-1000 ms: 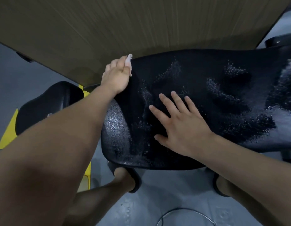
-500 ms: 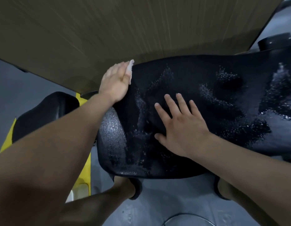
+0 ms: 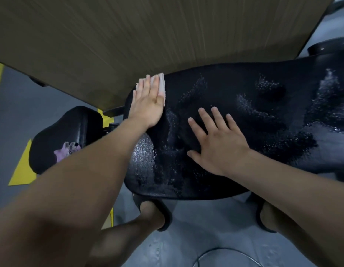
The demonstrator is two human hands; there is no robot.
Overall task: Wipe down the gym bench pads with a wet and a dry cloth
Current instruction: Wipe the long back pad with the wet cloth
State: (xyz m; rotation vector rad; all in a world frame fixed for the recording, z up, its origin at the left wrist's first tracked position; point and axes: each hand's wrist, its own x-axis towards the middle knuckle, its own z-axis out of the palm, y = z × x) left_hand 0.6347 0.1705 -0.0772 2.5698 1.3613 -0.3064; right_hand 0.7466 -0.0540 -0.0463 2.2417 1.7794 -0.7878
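Left hand (image 3: 148,106) presses cloth (image 3: 161,83) on wet black pad (image 3: 244,120).

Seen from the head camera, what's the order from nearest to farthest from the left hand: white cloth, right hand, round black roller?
1. white cloth, pressed under the left hand at the far edge of the bench pad.
2. right hand, flat on the pad's middle.
3. round black roller, far right, past the pad's end.

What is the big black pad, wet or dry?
Wet: shiny droplets and streaks cover the bench pad, where the left hand presses a white cloth.
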